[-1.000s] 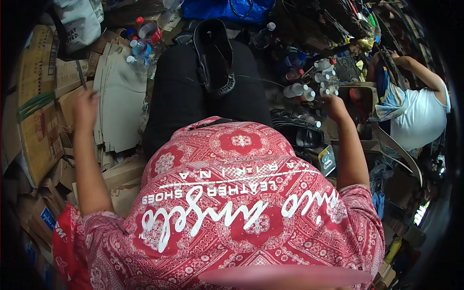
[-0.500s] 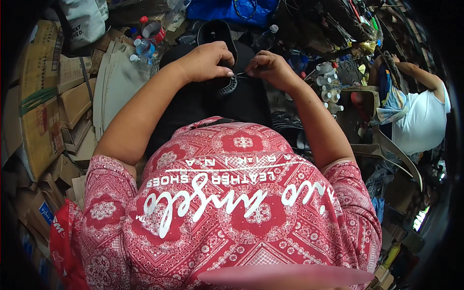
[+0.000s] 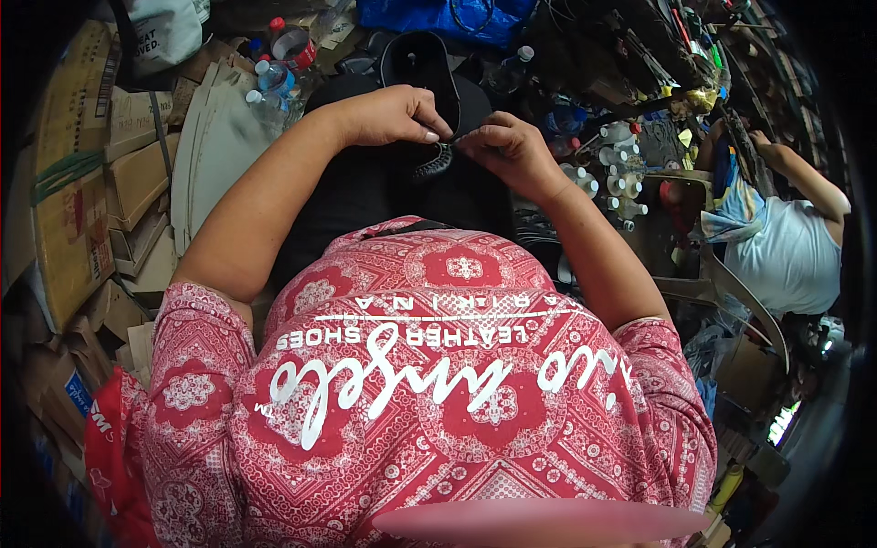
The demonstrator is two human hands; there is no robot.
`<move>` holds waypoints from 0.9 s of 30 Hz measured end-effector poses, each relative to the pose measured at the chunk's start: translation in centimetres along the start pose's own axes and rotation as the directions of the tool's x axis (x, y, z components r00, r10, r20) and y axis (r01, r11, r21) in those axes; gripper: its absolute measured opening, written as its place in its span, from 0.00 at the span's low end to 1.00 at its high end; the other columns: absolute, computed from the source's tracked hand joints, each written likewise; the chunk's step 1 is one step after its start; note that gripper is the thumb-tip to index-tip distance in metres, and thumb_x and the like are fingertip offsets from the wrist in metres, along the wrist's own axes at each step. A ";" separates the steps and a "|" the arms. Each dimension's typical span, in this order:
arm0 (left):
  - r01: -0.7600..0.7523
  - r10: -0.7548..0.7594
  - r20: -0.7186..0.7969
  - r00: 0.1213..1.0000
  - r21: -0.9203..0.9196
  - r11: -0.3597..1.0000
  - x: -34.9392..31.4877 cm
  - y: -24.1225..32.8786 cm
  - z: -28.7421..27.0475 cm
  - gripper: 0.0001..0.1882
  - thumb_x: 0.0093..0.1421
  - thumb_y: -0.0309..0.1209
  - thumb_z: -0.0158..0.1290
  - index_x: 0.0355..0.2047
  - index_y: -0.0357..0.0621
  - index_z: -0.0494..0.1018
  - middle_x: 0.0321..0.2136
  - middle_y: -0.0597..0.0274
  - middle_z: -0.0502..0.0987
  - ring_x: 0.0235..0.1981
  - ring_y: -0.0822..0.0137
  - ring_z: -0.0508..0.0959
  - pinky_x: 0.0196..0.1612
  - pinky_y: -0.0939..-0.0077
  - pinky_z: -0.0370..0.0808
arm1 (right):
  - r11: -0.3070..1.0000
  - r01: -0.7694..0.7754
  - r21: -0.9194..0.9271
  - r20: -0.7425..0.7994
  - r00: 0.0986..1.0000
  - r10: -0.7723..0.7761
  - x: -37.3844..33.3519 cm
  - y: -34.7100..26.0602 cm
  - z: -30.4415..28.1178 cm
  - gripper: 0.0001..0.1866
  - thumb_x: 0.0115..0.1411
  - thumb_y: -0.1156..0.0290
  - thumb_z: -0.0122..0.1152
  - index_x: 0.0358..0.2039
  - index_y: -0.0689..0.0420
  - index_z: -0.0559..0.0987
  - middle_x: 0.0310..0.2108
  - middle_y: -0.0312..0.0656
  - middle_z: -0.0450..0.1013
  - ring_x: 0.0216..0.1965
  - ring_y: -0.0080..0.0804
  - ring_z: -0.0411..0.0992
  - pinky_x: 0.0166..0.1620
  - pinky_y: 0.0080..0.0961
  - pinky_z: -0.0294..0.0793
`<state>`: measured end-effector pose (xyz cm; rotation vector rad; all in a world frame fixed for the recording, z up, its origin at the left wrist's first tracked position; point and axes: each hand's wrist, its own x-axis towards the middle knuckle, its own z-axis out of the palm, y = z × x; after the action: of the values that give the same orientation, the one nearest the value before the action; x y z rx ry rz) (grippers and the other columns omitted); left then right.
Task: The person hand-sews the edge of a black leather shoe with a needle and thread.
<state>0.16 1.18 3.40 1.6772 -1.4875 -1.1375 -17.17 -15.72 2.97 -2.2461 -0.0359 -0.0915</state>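
Note:
A black shoe (image 3: 415, 66) lies across my dark-clad lap, its open end pointing away from me. Its near end shows a ridged, stitched-looking edge (image 3: 433, 165). My left hand (image 3: 402, 117) is closed over the shoe, thumb and bent fingers gripping it near that edge. Close by on the right, the fingers of my right hand (image 3: 512, 153) are pinched together against the shoe's side. What they pinch is a thin thread, mostly hidden at this moment. Both hands cover much of the middle of the shoe.
Cardboard pieces (image 3: 68, 210) and pale sheets (image 3: 215, 151) are stacked at the left. Plastic bottles (image 3: 626, 178) cluster on the right, more (image 3: 274, 82) at the far left. Beyond a chair (image 3: 754, 315), another person in a white shirt (image 3: 786, 256) sits at work.
My right hand has moved left and slightly down, close to my left fingers; the thread between them has shortened from view. The other person's arm and body have shifted lower.

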 end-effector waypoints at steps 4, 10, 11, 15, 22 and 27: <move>0.030 -0.030 0.030 0.999 0.016 0.999 0.0 0.3 -0.2 0.15 0.55 0.29 0.54 0.44 0.45 0.78 0.25 0.65 0.63 0.30 0.69 0.66 0.39 0.77 0.64 | 0.987 0.079 -0.137 0.039 0.996 -0.074 0.2 -0.9 -0.6 0.09 0.51 0.79 0.62 0.33 0.52 0.82 0.29 0.41 0.72 0.32 0.36 0.73 0.34 0.28 0.72; 0.020 -0.027 0.081 0.996 0.090 0.996 0.3 0.2 -0.2 0.15 0.53 0.30 0.56 0.43 0.47 0.78 0.30 0.59 0.68 0.35 0.64 0.71 0.42 0.72 0.68 | 0.776 0.263 -0.574 0.297 0.950 -0.102 1.6 -4.6 -1.8 0.13 0.49 0.75 0.54 0.35 0.50 0.81 0.33 0.43 0.72 0.34 0.42 0.73 0.40 0.36 0.70; -0.015 0.010 0.040 0.999 0.134 0.991 0.4 0.1 -0.1 0.15 0.51 0.29 0.58 0.41 0.47 0.79 0.31 0.58 0.70 0.37 0.63 0.72 0.42 0.71 0.69 | 0.777 0.261 -0.573 0.296 0.950 -0.100 1.7 -4.7 -1.5 0.13 0.49 0.75 0.54 0.35 0.50 0.81 0.33 0.43 0.72 0.34 0.42 0.73 0.40 0.36 0.70; -0.016 0.029 -0.120 0.992 0.110 0.994 1.0 -0.8 0.8 0.13 0.45 0.21 0.60 0.34 0.41 0.78 0.29 0.62 0.70 0.35 0.65 0.75 0.40 0.73 0.72 | 0.773 0.267 -0.576 0.323 0.943 -0.086 2.5 -4.6 -0.6 0.11 0.47 0.74 0.54 0.33 0.54 0.80 0.31 0.45 0.70 0.35 0.45 0.72 0.39 0.37 0.71; -0.066 0.079 -0.218 0.973 0.068 0.996 1.5 -1.4 0.4 0.13 0.40 0.22 0.63 0.29 0.40 0.77 0.29 0.60 0.74 0.35 0.64 0.76 0.40 0.73 0.73 | 0.879 0.113 -0.463 0.254 0.967 0.010 2.1 -3.9 -1.0 0.07 0.51 0.74 0.57 0.31 0.55 0.80 0.30 0.48 0.72 0.36 0.46 0.73 0.39 0.36 0.73; -0.028 0.096 -0.311 0.946 0.218 0.976 0.4 -0.7 1.5 0.16 0.40 0.25 0.63 0.33 0.44 0.76 0.32 0.61 0.74 0.39 0.60 0.75 0.43 0.71 0.72 | 0.970 0.011 -0.244 0.121 0.993 0.019 2.4 -2.2 0.2 0.07 0.49 0.72 0.62 0.31 0.56 0.81 0.28 0.49 0.73 0.34 0.46 0.72 0.39 0.36 0.72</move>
<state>-0.92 1.08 2.06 1.8393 -1.4773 -0.6508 -14.91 -14.18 4.74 -2.4957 -0.0907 0.0467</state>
